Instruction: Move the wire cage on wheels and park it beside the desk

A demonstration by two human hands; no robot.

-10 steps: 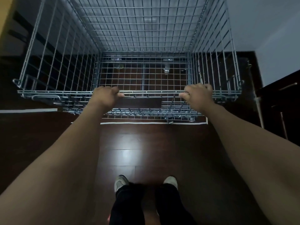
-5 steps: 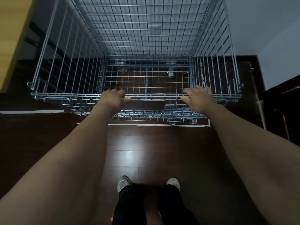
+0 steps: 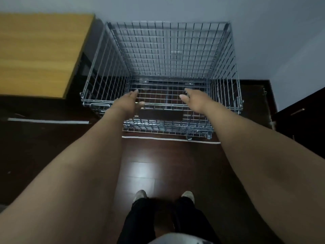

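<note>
- The fingers (image 3: 134,94) of the left hand (image 3: 129,103) are stretched out and spread, thumb apart, gripping nothing; the hand hovers at the near top rail of the wire cage (image 3: 167,71), and whether the palm touches the rail cannot be told.
- The right hand (image 3: 195,99) is likewise unclenched, fingers extended forward over the same rail with the thumb held out to the inside; it holds nothing.
- Nearest to the camera, two shoes (image 3: 140,194) and dark trouser legs stand on the dark wooden floor (image 3: 167,164), with both bare forearms reaching forward from either side.
- A white tape line (image 3: 170,139) runs across the floor just in front of the cage's lower edge; another strip lies further left.
- The wire cage stands upright on the floor past that line, open at the top, with nothing seen inside it. Its wheels are mostly hidden under the mesh base.
- The cage's left side is just beside the desk (image 3: 38,55), whose yellow-brown wooden top fills the upper left.
- To the right, dark furniture (image 3: 302,124) stands apart from the cage.
- Farthest off, the cage's back panel sits near the pale wall (image 3: 272,41).
</note>
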